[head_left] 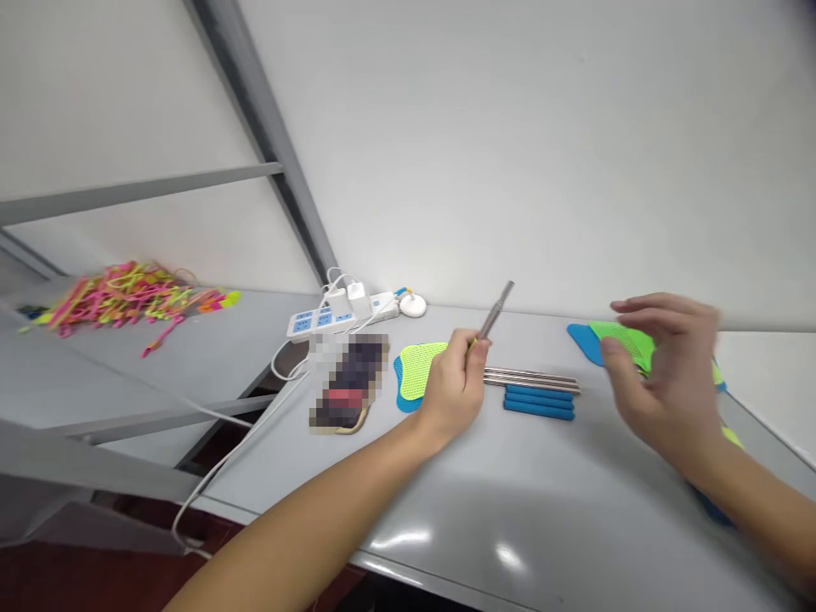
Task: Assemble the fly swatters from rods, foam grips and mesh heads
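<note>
My left hand [456, 382] is closed around a slim metal rod [497, 310], which tilts up and to the right above the table. Just behind that hand lie a green mesh pad and a blue one [417, 370], one over the other. Several bare metal rods [532, 380] rest side by side to its right, with blue foam tubes [540, 403] in front of them. Raised at the right, my right hand [666, 374] has its fingers apart and holds nothing. It partly hides more green and blue mesh pads [621, 340].
A phone [350, 382], partly blurred out, lies left of my left hand. Behind it a white power strip [322, 321] trails cables over the table edge. Pink and yellow strips [127, 297] are heaped on the left table. A grey metal post [274, 144] slants by the wall.
</note>
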